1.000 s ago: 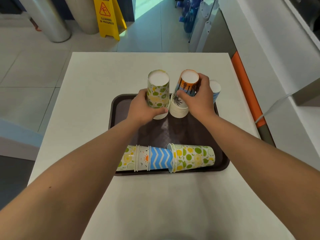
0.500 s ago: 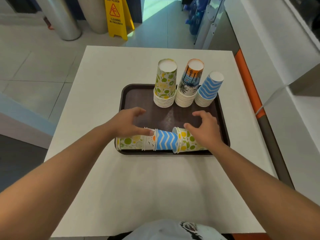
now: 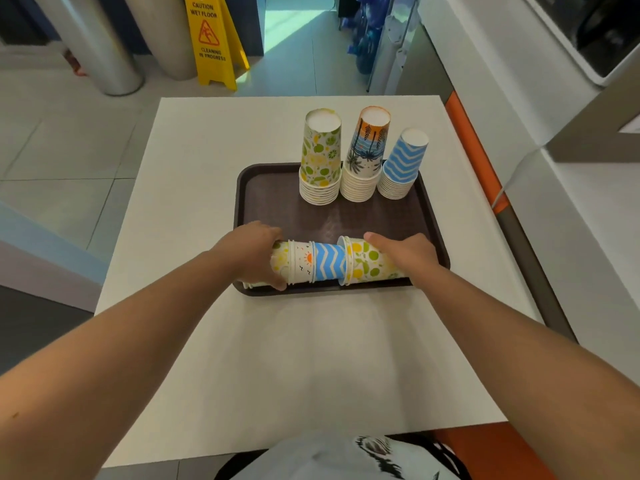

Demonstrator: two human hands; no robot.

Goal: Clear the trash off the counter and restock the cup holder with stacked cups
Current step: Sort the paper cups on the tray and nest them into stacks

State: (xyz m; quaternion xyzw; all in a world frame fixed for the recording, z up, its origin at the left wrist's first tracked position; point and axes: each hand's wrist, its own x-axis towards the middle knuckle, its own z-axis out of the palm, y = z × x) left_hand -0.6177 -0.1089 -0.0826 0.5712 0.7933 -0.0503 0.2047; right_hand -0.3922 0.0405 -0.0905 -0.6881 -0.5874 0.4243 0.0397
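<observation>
Lying on its side along the near edge of the brown tray [image 3: 263,202], a row of nested paper cups [image 3: 329,262] runs left to right: a citrus-print cup at the left end, then white rims with a small sun print, a blue zigzag cup, and a second citrus-print cup [image 3: 369,261] at the right end. The left hand [image 3: 254,252] grips the left end of the row, fingers curled over the top and the thumb underneath at the tray's near rim. The right hand [image 3: 408,256] holds the right citrus cup, fingers curved over its far side and the palm covering its end.

At the far side of the tray 3 upside-down stacks stand in a line, just beside one another: a citrus stack [image 3: 320,157] on the left, a palm-tree sunset stack [image 3: 367,154] in the middle, and a shorter blue zigzag stack [image 3: 403,164] on the right.

The tray sits on a white table [image 3: 194,188], toward its right half. Beyond the table a yellow wet-floor sign [image 3: 213,39] stands on the tiled floor beside 2 round columns [image 3: 100,43].
</observation>
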